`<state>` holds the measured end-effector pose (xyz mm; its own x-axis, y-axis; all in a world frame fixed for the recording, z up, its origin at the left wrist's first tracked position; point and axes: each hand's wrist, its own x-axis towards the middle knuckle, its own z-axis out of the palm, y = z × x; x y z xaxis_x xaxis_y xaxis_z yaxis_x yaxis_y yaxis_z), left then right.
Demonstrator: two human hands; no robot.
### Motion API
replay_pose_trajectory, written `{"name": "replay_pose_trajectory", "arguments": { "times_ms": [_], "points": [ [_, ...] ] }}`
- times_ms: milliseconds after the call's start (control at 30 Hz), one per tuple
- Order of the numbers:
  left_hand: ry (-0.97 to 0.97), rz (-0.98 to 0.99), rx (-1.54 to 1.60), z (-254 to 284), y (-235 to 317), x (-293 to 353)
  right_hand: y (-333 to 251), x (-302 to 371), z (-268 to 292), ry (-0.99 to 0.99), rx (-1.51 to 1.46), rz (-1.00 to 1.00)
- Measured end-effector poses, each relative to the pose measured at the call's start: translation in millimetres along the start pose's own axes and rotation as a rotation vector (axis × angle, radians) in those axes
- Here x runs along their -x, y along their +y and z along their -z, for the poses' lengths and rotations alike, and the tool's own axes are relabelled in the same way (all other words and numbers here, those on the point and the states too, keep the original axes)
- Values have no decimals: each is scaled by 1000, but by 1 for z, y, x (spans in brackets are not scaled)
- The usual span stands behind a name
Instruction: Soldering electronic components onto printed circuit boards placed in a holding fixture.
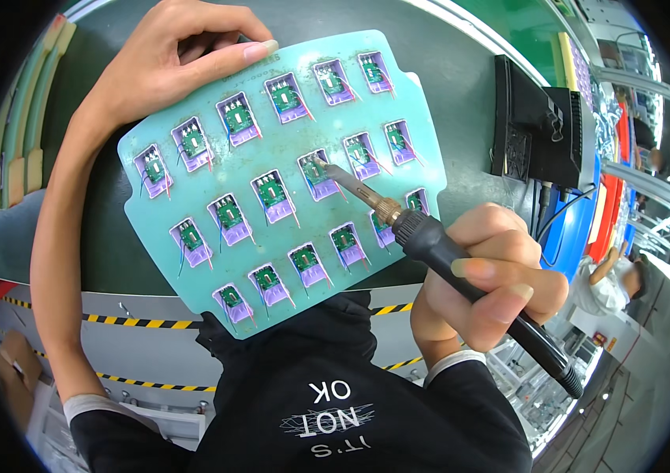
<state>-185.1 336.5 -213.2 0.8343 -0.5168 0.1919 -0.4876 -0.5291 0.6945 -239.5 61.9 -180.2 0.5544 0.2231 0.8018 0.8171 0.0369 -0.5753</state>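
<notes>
Green workbench (465,94), left hand (169,67) curled, clasping teal tray (191,191), right hand (500,272) angled, grip closed round soldering iron (427,236)

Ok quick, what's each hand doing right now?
Left hand: at the green tray's far edge, thumb on top; whether its grip is closed can't be told.
Right hand: closed, holding the soldering iron.

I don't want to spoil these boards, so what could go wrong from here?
The soldering iron has its tip at a circuit board in the middle row; if hot, a slip might scorch the purple housing there. The turquoise tray seems to reach past the near edge of the workbench, so a knock could tilt it. The left grip is only at the tray's far edge, which may not steady it.
</notes>
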Motion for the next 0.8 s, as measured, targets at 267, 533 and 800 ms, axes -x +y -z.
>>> {"name": "replay_pose_trajectory", "arguments": {
  "times_ms": [267, 533, 800],
  "points": [
    [-4, 5, -13, 0, 0, 1, 6, 2, -5, -12, -33, 69],
    [1, 0, -7, 0, 0, 1, 3, 0, -5, -13, -12, 65],
    [-6, 20, -5, 0, 1, 1, 6, -1, -6, 7, -57, 105]
  ]
}}
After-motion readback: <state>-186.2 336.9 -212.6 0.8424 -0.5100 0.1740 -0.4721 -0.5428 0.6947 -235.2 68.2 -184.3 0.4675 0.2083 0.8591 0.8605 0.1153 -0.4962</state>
